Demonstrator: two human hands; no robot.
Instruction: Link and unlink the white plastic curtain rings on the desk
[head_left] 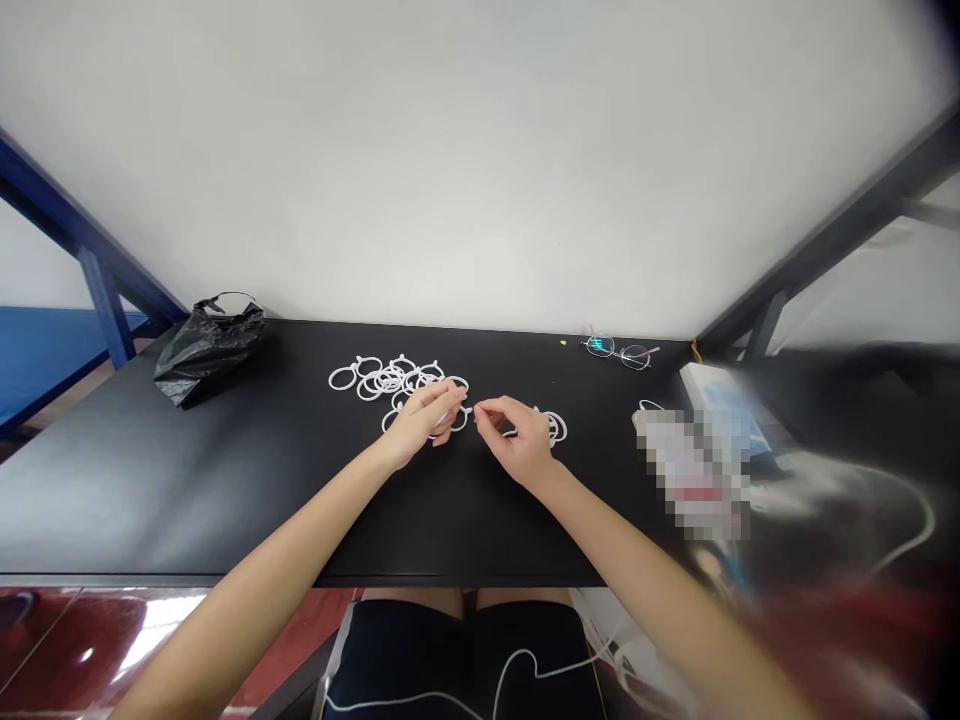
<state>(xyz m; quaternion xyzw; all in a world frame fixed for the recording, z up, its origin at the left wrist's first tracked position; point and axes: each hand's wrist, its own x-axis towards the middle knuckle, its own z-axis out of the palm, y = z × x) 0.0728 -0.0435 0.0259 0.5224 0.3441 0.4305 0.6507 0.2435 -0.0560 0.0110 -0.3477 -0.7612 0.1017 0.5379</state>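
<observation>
My left hand (426,418) is closed on a white ring (459,427), whose small knob points toward my right hand. My right hand (517,432) is pinched, with thumb and index fingertips close beside that knob; whatever sits between them is too small to make out. Behind and partly under my left hand lies a loose pile of several white plastic rings (388,381), each with a small eyelet or knob, like curtain rings. A smaller group of white rings (562,427) rests on the black table, partly hidden by my right hand.
A black plastic bag (210,348) stands at the table's back left. Eyeglasses (619,354) and a tiny yellow bit (563,343) lie at the back right. Toward the right edge are a blurred-out phone-like object (690,470), a white-and-blue box (724,410) and a clear plastic bag (840,510).
</observation>
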